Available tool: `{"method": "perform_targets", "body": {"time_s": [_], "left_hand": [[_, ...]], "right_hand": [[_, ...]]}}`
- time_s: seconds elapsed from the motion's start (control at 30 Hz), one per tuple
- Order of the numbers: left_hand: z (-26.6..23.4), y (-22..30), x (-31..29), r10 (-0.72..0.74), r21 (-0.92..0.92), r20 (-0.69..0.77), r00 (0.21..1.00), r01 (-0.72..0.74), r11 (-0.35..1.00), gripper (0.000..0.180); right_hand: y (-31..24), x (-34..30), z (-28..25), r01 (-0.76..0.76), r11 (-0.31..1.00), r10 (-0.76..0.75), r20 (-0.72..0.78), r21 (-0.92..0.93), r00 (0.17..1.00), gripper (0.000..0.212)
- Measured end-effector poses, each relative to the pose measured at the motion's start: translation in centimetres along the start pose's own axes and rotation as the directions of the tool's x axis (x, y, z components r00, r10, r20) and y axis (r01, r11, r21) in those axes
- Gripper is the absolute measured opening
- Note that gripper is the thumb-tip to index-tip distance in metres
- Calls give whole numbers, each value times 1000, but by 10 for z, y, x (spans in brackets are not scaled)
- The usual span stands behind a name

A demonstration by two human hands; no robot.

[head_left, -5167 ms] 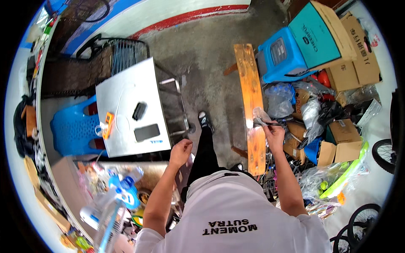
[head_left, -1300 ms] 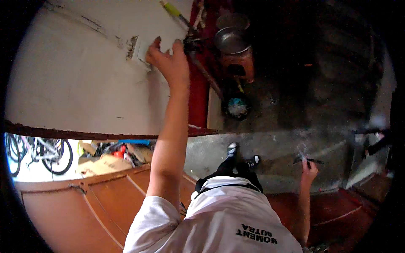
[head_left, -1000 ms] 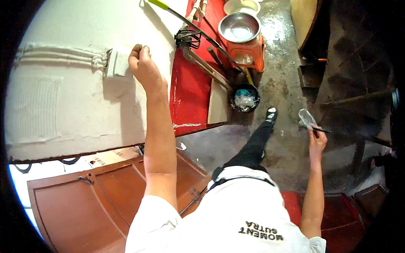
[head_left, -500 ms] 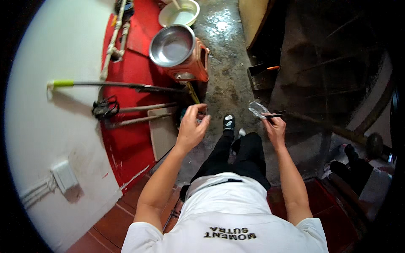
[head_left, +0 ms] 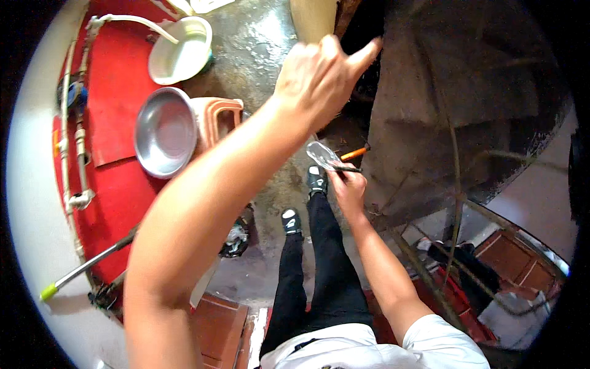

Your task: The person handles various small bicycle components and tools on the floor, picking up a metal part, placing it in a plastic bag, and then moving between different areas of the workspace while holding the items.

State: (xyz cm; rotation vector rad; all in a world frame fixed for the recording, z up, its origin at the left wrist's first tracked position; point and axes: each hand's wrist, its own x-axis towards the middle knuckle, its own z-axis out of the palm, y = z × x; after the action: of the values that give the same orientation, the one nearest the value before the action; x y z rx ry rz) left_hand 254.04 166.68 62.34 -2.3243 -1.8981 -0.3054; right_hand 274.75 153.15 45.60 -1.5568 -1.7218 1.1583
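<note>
In my right hand [head_left: 349, 192] is a clear, oval, plastic-looking thing [head_left: 321, 154], pinched between thumb and fingers. A thin dark stick [head_left: 348, 168] pokes out beside it in the same grip. I cannot tell whether they are one piece. Just beyond lies an orange handle [head_left: 354, 153] by the dark panel. My left hand [head_left: 319, 80] is raised far forward over the floor, back of the hand up, thumb stretched out to the right. Its other fingers bend away and are partly hidden; nothing shows in them. It is nearest the dark panel's upper edge.
At left, a metal basin [head_left: 166, 132] rests on an orange plastic stool [head_left: 215, 117]. Behind it stands a pale basin [head_left: 181, 52] with a hose. Pipes [head_left: 80, 135] run along the red wall. A large mirror-like dark panel [head_left: 455, 117] fills the right side.
My left hand has swung up, forward and to the right, its forearm now crossing the view. My right hand keeps hold of the clear thing. The view has turned, shifting the basins left and lower.
</note>
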Motion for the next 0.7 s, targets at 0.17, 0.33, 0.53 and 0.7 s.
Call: {"method": "perform_targets", "body": {"time_s": [0.17, 0.33, 0.53, 0.7], "left_hand": [[48, -27, 81, -17, 160, 99, 995, 0, 987, 35], [67, -68, 64, 80, 193, -207, 975, -39, 980, 23], [113, -141, 3, -119, 130, -384, 915, 181, 975, 65], [116, -180, -8, -105, 65, -572, 814, 173, 983, 37]], "right_hand": [[24, 58, 14, -85, 993, 89, -42, 85, 995, 21], [44, 81, 28, -56, 989, 48, -59, -136, 997, 25], [87, 128, 58, -105, 959, 113, 16, -263, 993, 37], [131, 176, 88, -100, 911, 129, 47, -401, 990, 39]]}}
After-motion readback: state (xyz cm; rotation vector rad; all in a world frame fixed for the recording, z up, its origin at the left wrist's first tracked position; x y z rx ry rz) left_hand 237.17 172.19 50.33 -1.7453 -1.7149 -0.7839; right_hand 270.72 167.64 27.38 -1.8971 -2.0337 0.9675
